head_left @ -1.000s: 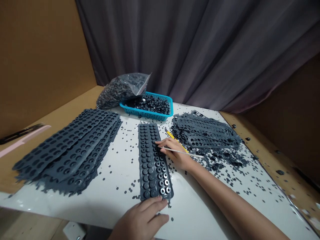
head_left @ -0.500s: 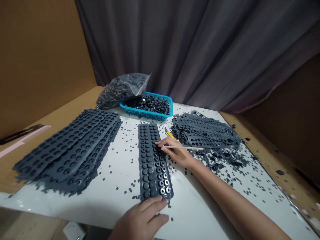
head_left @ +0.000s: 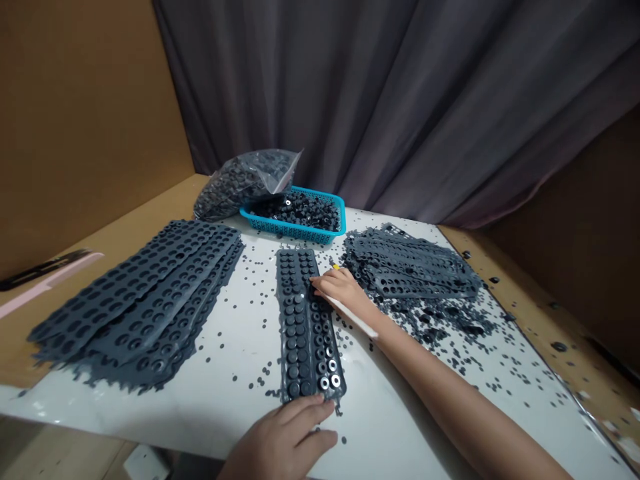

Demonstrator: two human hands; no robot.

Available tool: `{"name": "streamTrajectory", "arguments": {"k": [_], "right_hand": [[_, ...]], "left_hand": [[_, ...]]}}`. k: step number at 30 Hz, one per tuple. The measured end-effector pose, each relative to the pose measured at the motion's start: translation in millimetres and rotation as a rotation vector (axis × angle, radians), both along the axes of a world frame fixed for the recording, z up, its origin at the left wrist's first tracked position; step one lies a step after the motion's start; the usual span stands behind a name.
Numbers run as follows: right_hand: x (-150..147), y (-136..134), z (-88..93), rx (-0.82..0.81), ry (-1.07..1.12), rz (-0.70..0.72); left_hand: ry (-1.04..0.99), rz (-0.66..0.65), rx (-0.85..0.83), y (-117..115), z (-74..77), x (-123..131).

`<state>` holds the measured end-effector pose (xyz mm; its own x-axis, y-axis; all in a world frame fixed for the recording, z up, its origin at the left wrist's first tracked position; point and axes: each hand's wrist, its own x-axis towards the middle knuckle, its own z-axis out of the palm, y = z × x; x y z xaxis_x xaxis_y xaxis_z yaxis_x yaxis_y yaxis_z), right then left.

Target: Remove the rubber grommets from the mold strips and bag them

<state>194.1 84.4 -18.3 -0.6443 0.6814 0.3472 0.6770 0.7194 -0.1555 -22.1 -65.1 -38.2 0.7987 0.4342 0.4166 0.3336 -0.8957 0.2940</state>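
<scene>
Left hand: released, flat on strip's near end
Right hand: seems to pinch thin stick, blurred, at strip's right edge
Rubber strip: mid-surface, near front edge
Gap: speckled white surface between strip and rubber sheets

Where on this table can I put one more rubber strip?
The white table has most room in front of the left stack of strips, beside the strip under the left hand, with few specks. Right of the right hand, the right stack and loose pieces crowd it.
</scene>
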Motion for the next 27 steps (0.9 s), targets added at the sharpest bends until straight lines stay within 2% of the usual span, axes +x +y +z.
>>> {"name": "streamTrajectory", "arguments": {"k": [3,6,11,22,27], "right_hand": [[3,2,0.7,-0.017,0.046,-0.061],[7,-2,6.0,-0.136,0.208,-0.115],[10,-12,12.6,-0.326,0.383,-0.047],[12,-8,11.3,-0.374,0.421,-0.028],[14,-8,8.7,-0.302,0.321,-0.017]], "left_hand": [[0.006,0.003,0.003,1,-0.9,0],[0.000,-0.003,0.040,3,1.7,0],[0.012,0.009,0.067,4,6.5,1],[-0.007,0.013,0.058,3,5.2,2],[-0.017,0.018,0.082,3,7.1,2]]}}
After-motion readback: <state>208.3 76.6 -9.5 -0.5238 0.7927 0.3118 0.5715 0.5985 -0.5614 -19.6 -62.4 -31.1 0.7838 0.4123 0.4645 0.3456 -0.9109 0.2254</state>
